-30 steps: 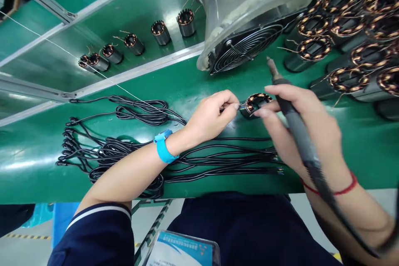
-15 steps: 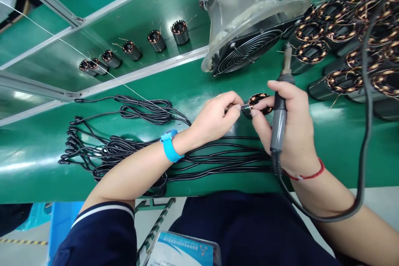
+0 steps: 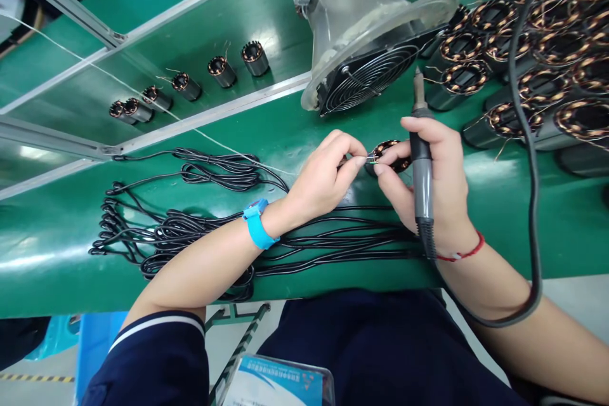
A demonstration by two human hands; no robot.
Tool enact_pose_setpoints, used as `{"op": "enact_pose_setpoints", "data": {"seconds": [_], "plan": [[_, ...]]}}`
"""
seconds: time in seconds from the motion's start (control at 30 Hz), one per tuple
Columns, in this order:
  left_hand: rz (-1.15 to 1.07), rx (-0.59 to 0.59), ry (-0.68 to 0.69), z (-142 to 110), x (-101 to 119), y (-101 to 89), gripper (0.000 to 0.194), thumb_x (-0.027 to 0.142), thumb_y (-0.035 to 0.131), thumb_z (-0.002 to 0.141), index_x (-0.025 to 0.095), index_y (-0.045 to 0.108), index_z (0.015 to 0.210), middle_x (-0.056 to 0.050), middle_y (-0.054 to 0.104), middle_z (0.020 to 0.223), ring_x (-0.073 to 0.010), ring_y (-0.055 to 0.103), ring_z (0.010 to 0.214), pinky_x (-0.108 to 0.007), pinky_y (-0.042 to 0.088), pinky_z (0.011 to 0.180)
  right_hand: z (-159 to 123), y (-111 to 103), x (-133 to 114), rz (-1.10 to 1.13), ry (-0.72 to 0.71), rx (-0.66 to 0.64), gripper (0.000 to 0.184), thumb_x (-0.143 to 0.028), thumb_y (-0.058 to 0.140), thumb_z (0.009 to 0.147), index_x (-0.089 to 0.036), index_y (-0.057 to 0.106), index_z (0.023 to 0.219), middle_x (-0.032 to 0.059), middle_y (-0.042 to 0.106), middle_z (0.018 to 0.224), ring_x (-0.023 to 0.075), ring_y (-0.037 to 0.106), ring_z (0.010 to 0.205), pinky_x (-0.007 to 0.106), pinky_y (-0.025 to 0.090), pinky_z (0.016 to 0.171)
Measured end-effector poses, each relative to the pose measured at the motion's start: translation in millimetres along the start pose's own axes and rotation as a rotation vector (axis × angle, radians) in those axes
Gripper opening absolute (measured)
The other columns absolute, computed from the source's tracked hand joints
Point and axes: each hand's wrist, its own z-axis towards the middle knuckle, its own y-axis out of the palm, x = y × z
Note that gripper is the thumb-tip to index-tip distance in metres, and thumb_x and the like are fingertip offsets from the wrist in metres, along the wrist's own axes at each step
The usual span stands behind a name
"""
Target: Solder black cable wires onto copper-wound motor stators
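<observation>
My left hand [image 3: 332, 168], with a blue strap on its wrist, pinches thin wire ends [image 3: 370, 159] in front of a motor stator [image 3: 403, 162] wound with copper. My right hand [image 3: 435, 184] keeps a soldering iron [image 3: 422, 168] in its grip, the metal tip pointing away from me. Thumb and forefinger of that hand also meet at the wire ends, close to the left fingertips. Both hands partly cover the stator. Black cables [image 3: 333, 247] lie on the green table under and beside my left forearm.
A fume hood with a fan grille [image 3: 371, 79] stands beyond my hands. Many finished-looking stators [image 3: 464, 79] crowd the right side. Several more stators [image 3: 221, 72] stand in a row behind a metal rail [image 3: 214, 111]. The iron's cord [image 3: 528, 158] loops over my right forearm.
My right hand and the soldering iron have shifted slightly left. Both hands stay at the wire ends by the stator. The background has shifted slightly left in view.
</observation>
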Motion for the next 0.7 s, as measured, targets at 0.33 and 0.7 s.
{"op": "enact_pose_setpoints", "data": {"seconds": [0.33, 0.7], "plan": [[0.146, -0.054, 0.121, -2, 1, -1.3, 0.009, 0.016, 0.052, 0.089, 0.017, 0.057, 0.081, -0.007, 0.062, 0.094, -0.0166, 0.057, 0.092, -0.033, 0.048, 0.084, 4, 0, 3, 0.084, -0.003, -0.005, 0.044, -0.027, 0.061, 0.084, -0.028, 0.044, 0.125, -0.0023, 0.060, 0.082, 0.0186, 0.062, 0.080, 0.039, 0.053, 0.082], [-0.044, -0.066, -0.198, 2, 1, -4.3, 0.010, 0.013, 0.058, 0.082, 0.015, 0.058, 0.072, -0.002, 0.058, 0.080, -0.0119, 0.054, 0.077, -0.024, 0.044, 0.069, 3, -11, 10, -0.044, 0.017, -0.140, 0.045, -0.032, 0.059, 0.088, -0.035, 0.043, 0.130, -0.0009, 0.065, 0.091, 0.0241, 0.064, 0.091, 0.047, 0.048, 0.092]]}}
